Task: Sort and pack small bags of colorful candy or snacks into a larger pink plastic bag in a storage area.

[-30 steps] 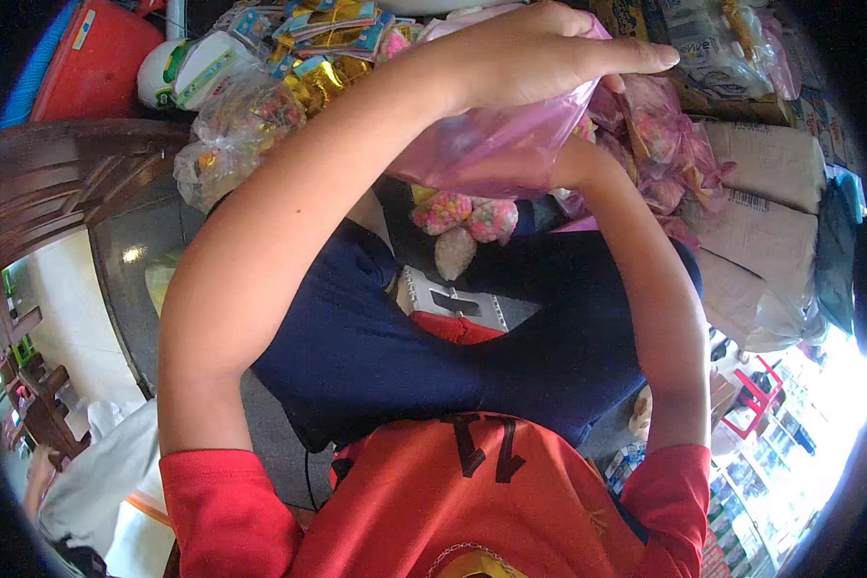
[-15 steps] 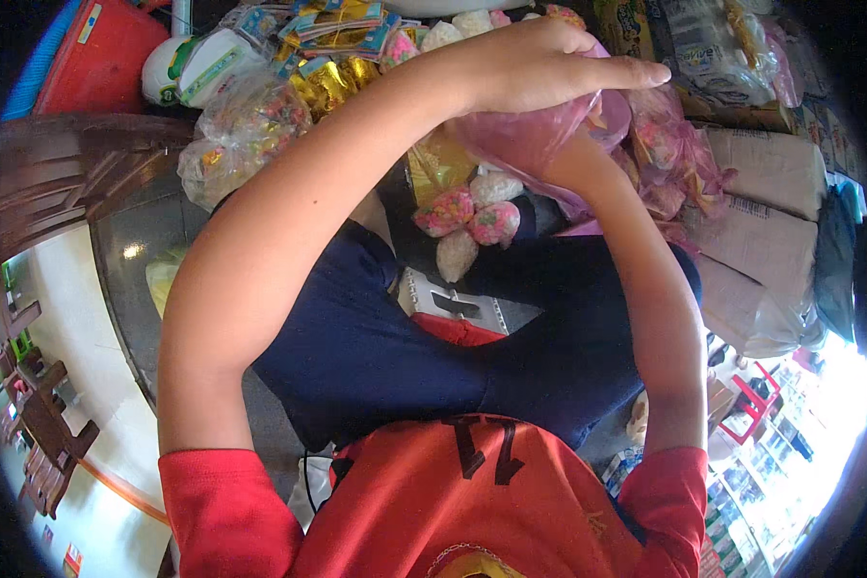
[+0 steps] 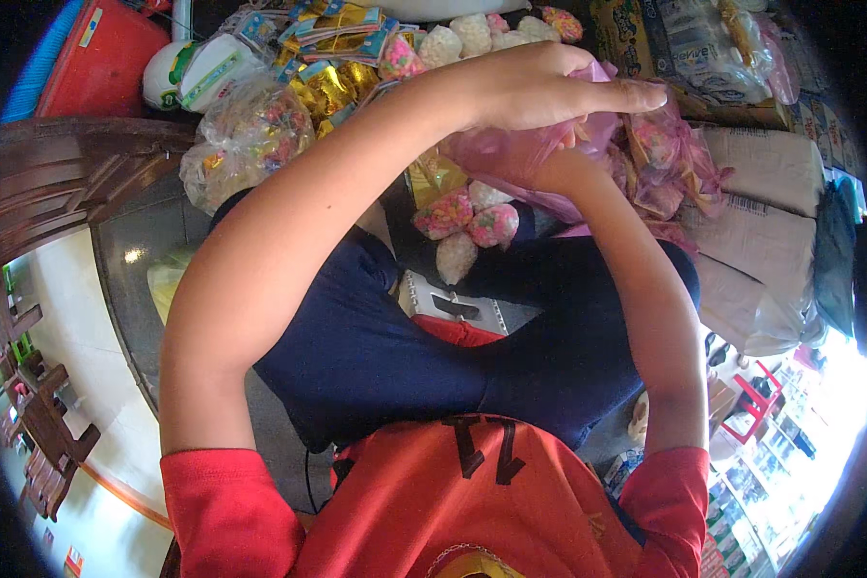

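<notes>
A thin pink plastic bag (image 3: 511,154) is up in front of me, between my two hands. Across its top lies my left hand (image 3: 535,91), thumb stretched to the right and the other fingers curled down over the bag, mostly out of sight. From below, my right hand (image 3: 561,164) reaches into the bag's folds, its fingertips bent and partly covered by the film. Just below hang or lie small clear packets of pink-and-green pieces (image 3: 494,224) and a packet of white pieces (image 3: 456,258). The bag's contents are hidden by my hands.
More packets of white pieces (image 3: 472,35) lie at the back. Filled pink bags (image 3: 660,159) stand at the right, beside cardboard boxes (image 3: 761,173). On the left are a clear bag of colourful items (image 3: 250,135), gold-wrapped packs (image 3: 332,89) and a white helmet-like object (image 3: 197,72).
My left hand has come slightly lower and nearer. The pink bag has shifted and crumpled around my right hand, whose fingertips now show beneath the left hand.
</notes>
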{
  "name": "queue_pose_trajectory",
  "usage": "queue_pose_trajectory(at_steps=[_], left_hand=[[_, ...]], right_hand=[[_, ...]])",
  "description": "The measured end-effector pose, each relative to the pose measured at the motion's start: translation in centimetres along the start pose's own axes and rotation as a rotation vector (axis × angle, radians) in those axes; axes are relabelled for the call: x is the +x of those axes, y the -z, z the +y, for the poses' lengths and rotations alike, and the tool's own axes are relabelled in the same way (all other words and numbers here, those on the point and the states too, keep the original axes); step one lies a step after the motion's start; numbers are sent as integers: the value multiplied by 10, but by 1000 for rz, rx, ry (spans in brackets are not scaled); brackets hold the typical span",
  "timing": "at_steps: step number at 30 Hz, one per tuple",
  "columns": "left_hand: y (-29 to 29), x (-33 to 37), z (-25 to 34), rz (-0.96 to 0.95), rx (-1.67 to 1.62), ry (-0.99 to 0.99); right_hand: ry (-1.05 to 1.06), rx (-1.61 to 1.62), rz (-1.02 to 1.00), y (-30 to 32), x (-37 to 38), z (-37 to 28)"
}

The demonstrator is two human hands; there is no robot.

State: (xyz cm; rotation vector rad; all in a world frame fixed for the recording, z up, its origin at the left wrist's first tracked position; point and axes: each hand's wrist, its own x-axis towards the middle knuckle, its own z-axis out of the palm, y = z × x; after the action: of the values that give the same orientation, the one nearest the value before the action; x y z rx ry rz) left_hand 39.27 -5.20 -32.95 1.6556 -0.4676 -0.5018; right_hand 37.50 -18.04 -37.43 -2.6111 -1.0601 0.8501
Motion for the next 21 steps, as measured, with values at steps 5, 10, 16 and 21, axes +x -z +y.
queue_pose_trajectory(at_steps=[5, 10, 16, 21], left_hand=[[-3, 2, -3, 76, 33, -15], [-2, 4, -3, 92, 21, -22], [-7, -3, 11, 10, -39, 1], [-17, -12, 26, -2, -32, -80]], right_hand=[[-51, 45, 79, 16, -3, -16], [-78, -166, 82, 21, -4, -21], [-79, -214, -16, 12, 3, -9], [-74, -280, 62, 12, -2, 3]])
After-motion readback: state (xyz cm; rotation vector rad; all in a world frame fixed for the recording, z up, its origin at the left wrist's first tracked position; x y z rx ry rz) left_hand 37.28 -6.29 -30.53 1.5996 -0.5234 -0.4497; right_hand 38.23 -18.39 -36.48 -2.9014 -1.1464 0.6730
